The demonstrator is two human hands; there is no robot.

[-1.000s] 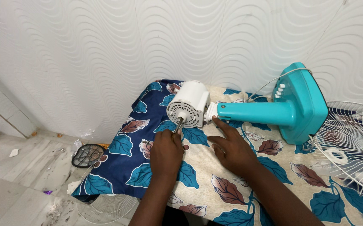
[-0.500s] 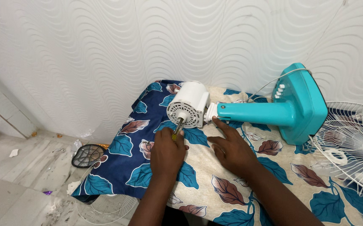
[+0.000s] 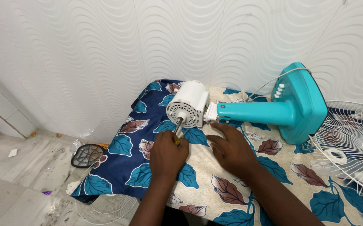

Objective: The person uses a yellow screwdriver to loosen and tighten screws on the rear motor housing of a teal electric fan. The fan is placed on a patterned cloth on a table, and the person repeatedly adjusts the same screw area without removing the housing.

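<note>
The left hand (image 3: 167,153) clenches a screwdriver (image 3: 177,129) pointed at the white motor (image 3: 188,104) near the counter's far left corner. The right hand (image 3: 232,151) lies open and flat on the cloth (image 3: 118,165), just beside the teal stand (image 3: 273,111).

A white motor housing (image 3: 188,103) is showing a ring of dark vent slots on its face, and a teal stand (image 3: 282,108) with white buttons is joining it. The cloth (image 3: 215,184) is showing navy at its left edge and cream toward its right edge, with teal, brown and rust leaves printed all over. A white wire grille (image 3: 351,144) is lying at the right edge. The wall (image 3: 106,50) is wearing a white wavy relief pattern.
</note>
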